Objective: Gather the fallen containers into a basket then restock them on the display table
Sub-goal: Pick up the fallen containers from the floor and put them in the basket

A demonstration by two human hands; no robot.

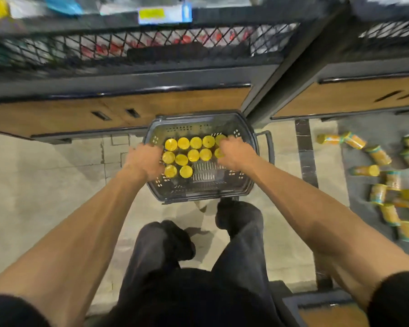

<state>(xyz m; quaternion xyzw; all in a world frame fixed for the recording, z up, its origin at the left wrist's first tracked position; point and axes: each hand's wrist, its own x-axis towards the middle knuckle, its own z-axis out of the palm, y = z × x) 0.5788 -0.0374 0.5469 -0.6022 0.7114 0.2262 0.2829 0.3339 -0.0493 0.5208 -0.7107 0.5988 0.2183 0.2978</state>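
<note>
Containers in basket: upright, yellow lids up, the containers (pixel 189 152) stand packed in rows across the far and left part of the basket (pixel 198 193); the near-right corner shows bare slotted bottom.
Basket: dark plastic, on the floor (pixel 45 185), right up against the foot of the display bench (pixel 175 100), its handle (pixel 269 147) folded down on the right side.
Risk one: that open corner. If the basket is lifted or tilted, the nearest upright containers have room to slide and tip into it, and the rows could fall like skittles.
Risk two: both hands crowd the same rows, so a knuckle brushing a neighbouring lid could knock one over.
Left hand: the left hand (pixel 147 160) is at the basket's left edge, back of the hand to the camera, arm fully stretched down; its fingers are tucked under and out of sight, so whether they clamp a container cannot be told.
Right hand: the right hand (pixel 234 153) reaches over the right end of the rows, fingers lying across two lids; gripping or just touching, it cannot be told.
Fallen containers: a scatter of fallen containers (pixel 364 171) lies on its sides on the darker floor to the right, well apart from the basket.
Progress: judged part done, gathering unfinished, restocking not begun.
</note>
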